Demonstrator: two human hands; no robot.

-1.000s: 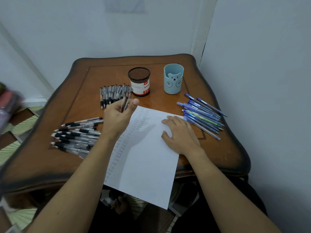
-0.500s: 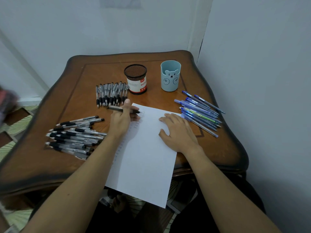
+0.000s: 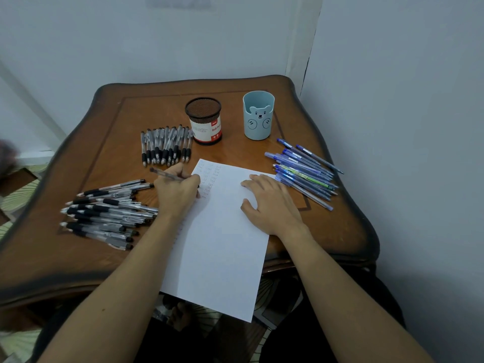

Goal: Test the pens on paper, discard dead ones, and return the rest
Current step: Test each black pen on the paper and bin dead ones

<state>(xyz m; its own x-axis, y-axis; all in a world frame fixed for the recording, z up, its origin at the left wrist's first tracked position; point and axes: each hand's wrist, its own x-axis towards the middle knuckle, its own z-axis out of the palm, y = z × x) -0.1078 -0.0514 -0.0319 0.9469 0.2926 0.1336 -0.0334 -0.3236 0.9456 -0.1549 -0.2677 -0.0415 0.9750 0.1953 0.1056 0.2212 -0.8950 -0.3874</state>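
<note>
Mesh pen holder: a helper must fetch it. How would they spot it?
On the wooden table, two cups stand far back. The mesh pen holder is the left one; unlike the blue bear cup, it is black wire with a red-and-white label.

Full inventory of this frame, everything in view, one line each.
table: 1, brown wood, room corner
paper sheet: 1, white, centre, overhanging near edge
mesh cup: 1, black, red-white label, far centre
bear cup: 1, light blue, right of mesh cup
row of pens: count unclear, black grips, left of mesh cup
pile of pens: many, black-clear, table's left
blue pens: many, blue, table's right
held pen: 1, clear, left hand
left hand: grips held pen at sheet's top left
right hand: flat on sheet's right side
</note>
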